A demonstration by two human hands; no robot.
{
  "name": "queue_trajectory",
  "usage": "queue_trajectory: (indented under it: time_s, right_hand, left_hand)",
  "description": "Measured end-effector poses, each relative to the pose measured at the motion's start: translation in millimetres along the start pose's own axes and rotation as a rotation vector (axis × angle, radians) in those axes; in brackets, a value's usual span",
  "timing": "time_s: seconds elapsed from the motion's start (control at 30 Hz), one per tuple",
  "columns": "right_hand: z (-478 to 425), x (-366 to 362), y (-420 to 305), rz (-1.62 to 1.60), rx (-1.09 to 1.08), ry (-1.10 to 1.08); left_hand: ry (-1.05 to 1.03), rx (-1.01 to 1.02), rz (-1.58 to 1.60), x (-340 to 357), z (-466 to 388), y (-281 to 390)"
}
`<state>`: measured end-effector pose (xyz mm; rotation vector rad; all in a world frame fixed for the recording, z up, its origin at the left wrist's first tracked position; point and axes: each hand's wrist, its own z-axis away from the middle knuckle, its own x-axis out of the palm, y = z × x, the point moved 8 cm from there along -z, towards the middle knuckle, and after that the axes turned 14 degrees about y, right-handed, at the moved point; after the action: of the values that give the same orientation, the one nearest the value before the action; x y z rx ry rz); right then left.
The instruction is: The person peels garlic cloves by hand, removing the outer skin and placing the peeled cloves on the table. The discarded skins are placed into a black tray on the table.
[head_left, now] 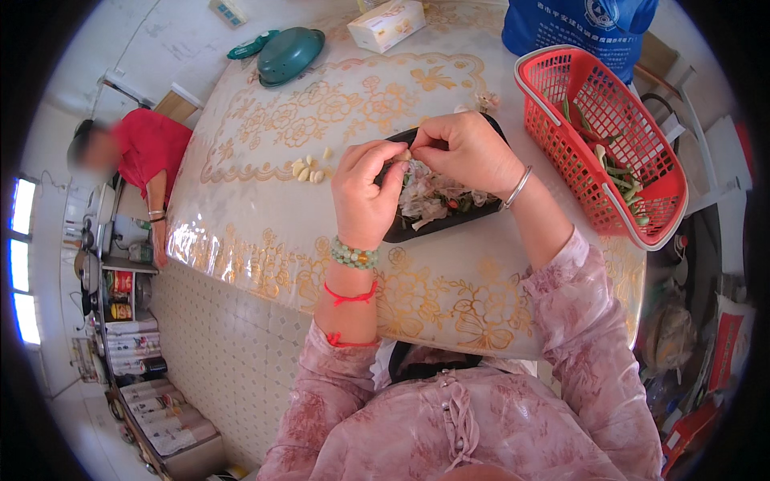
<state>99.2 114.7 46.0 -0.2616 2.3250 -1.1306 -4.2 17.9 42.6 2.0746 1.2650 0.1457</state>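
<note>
A garlic clove (402, 156) is pinched between the thumb and fingers of my left hand (368, 195). The fingertips of my right hand (472, 153) close on the clove's other side; the exact grip is partly hidden by the fingers. Beneath both hands lies a black tray (434, 230) holding papery garlic skins (421, 195) and bits of green and red scraps. Several peeled garlic cloves (310, 171) rest in a loose group on the table, left of my left hand. Behind my right hand, part of a garlic bulb (486, 101) shows past the tray's far edge.
A red plastic basket (592, 162) with green beans stands at the right, before a blue bag (577, 30). A green colander (292, 55) and a tissue box (387, 25) sit at the back of the covered table (271, 210). A person in red (150, 144) is at the left.
</note>
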Motion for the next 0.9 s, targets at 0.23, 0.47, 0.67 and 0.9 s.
queue_trajectory:
  time_s: [0.23, 0.47, 0.67, 0.9]
  right_hand:
    - [2, 4, 12, -0.159, 0.200, -0.028]
    - [2, 3, 18, -0.165, 0.263, -0.041]
    - [1, 4, 1, -0.103, 0.117, -0.010]
    - [0, 0, -4, 0.053, 0.023, 0.030]
  left_hand:
    - [-0.066, -0.379, 0.382, 9, 8, -21]
    - [-0.037, -0.457, 0.501, 8, 8, -23]
    - [-0.035, -0.250, 0.249, 2, 4, -18]
    - [-0.014, -0.115, 0.083, 1, -1, -4]
